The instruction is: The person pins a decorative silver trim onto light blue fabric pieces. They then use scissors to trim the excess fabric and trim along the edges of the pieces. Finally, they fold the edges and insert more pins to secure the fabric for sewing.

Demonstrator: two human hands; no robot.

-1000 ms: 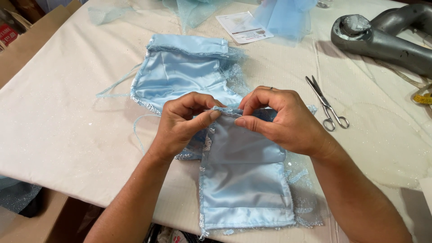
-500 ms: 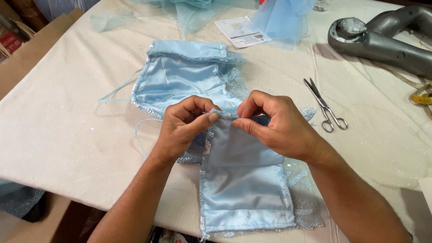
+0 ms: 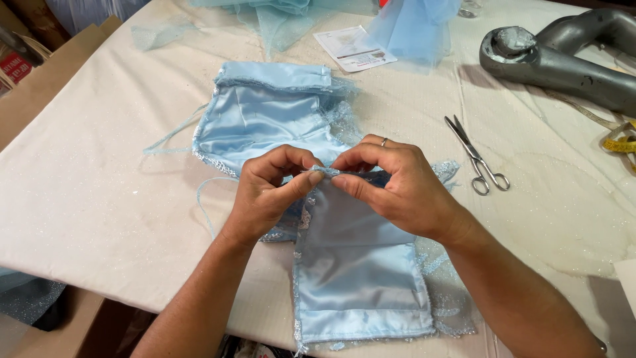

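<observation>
- Where the two hands meet, the left hand (image 3: 268,189) and the right hand (image 3: 391,185) each pinch the top edge of a light blue satin panel (image 3: 361,272); both grips are closed tight on that edge, thumb against fingertips.
- Whatever sits right at the pinched seam is too small to make out.
- That panel lies flat on the cream-covered counter (image 3: 86,192), its lower hem near the front edge.
- A second blue satin piece (image 3: 265,116) lies behind the hands, partly hidden by them.
- Small scissors (image 3: 478,156) rest to the right, well apart.
- A grey metal tool (image 3: 563,59) is cut off at the top right corner.
- Pale blue tulle (image 3: 411,26) runs out of view at the top.
</observation>
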